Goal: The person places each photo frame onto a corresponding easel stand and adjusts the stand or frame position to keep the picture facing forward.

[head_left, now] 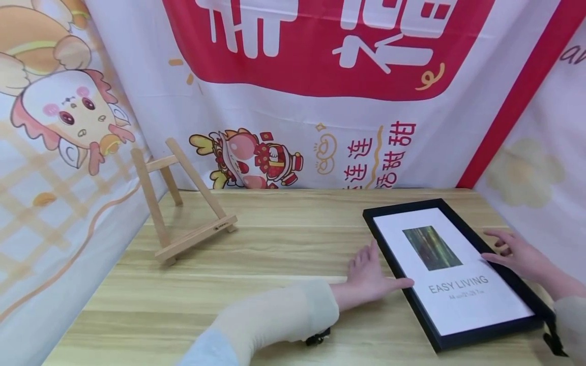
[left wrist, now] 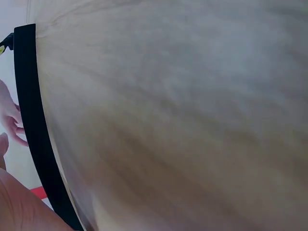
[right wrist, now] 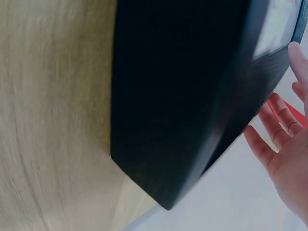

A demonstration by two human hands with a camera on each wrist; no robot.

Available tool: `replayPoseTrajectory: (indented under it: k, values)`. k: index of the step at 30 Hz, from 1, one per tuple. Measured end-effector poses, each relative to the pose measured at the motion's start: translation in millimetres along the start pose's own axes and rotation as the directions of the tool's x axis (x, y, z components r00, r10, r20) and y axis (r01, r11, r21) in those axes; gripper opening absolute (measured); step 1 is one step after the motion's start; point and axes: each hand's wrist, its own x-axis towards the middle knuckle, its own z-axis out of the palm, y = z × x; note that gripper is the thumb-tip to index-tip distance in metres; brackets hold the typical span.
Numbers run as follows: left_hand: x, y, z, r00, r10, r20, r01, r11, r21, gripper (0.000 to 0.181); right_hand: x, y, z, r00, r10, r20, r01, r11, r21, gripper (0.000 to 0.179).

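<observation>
A black picture frame (head_left: 490, 334) lies face up at the right of the table, with a white "EASY LIVING" sheet (head_left: 458, 315) showing in it. Over its left border reaches the thumb of my left hand (head_left: 366, 279), the other fingers stretched out beside the frame. At the opposite border is my right hand (head_left: 517, 256), its thumb over the edge and its fingers outside, loosely bent. In the right wrist view the fingers of my right hand (right wrist: 288, 163) are right at the edge of the black frame (right wrist: 168, 96). The left wrist view is mostly filled by a blurred pale surface (left wrist: 192, 96).
A small wooden easel (head_left: 197, 239) stands at the back left of the wooden table (head_left: 293, 244). Printed cloths hang around the table, including a white and red one (head_left: 311, 112) behind it and a patterned one (head_left: 68, 213) at the left.
</observation>
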Motion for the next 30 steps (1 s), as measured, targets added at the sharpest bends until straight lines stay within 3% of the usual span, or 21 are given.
replayPoseTrajectory:
  k: [10,30]
  values:
    - [3.0,6.5,10.6,1.000,0.011,-0.006,-0.011,0.998,0.054,0.117,0.9,8.1,5.3,0.999,-0.034,0.005,0.034,0.999,-0.004,0.059]
    - [3.9,9.0,12.1,0.999,0.016,0.041,-0.020,0.996,0.088,0.111,2.1,8.4,7.8,0.996,0.062,0.061,-0.064,0.998,0.021,0.058]
